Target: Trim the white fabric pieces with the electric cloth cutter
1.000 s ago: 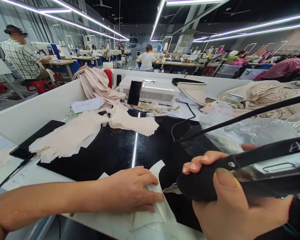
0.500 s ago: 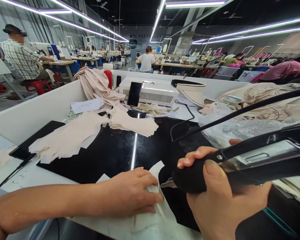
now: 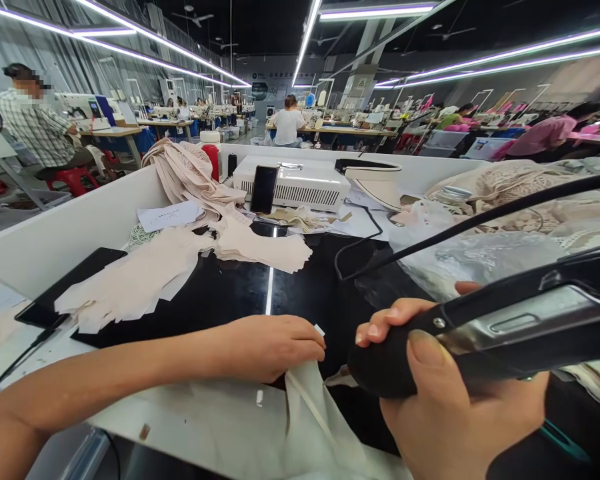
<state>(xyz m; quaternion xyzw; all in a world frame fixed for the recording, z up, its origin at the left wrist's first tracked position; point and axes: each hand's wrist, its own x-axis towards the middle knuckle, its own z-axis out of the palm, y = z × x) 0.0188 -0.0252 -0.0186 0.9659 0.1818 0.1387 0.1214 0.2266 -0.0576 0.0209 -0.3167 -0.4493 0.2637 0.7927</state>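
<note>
My left hand is closed over the upper end of a pale cream fabric piece. The cloth hangs in folds below my fingers over the table's front edge, with a raised seam-like strip along it. My right hand is wrapped round a black corded handheld tool with a silver metal plate on its side. Its rounded black end points left, towards the cloth. A small beige cloth tip shows beside that end, and the tool's working face is hidden.
Stacked beige cut pieces lie left on the black glossy board. Behind stand a phone, a white vented box and a visor. A black cable crosses right, over plastic-wrapped lace fabric.
My left hand has moved up and away from me, changing from lying flat on the cloth to gripping its far end, which is lifted. My right hand holds the tool nearly still.
</note>
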